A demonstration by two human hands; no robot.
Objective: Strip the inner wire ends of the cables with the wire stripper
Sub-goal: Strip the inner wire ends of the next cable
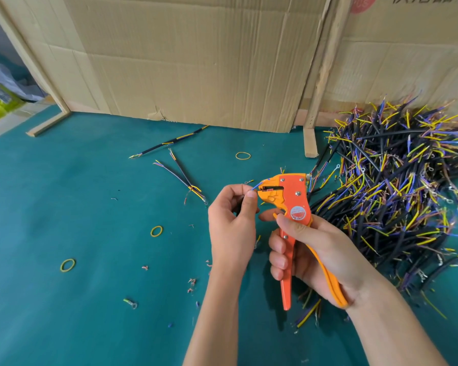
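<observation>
Two hands at work above the teal mat (pixel 90 233). Nearest, right hand (pixel 320 249) wrapped round both handles of the orange wire stripper (pixel 288 207), handles apart, presumably ready for the squeeze. Beside it, left hand (pixel 232 220) pinching a blue inner wire (pixel 257 186) between thumb and forefinger, tip fed into the stripper's mouth, likely to steady it for the cut. Further left, three yellow rubber bands (pixel 156 231) and a few loose cables (pixel 180 173). Right and beyond, heaped cable pile (pixel 397 196), within easy reach. Farthest back, cardboard sheets (pixel 196 62) propped upright.
</observation>
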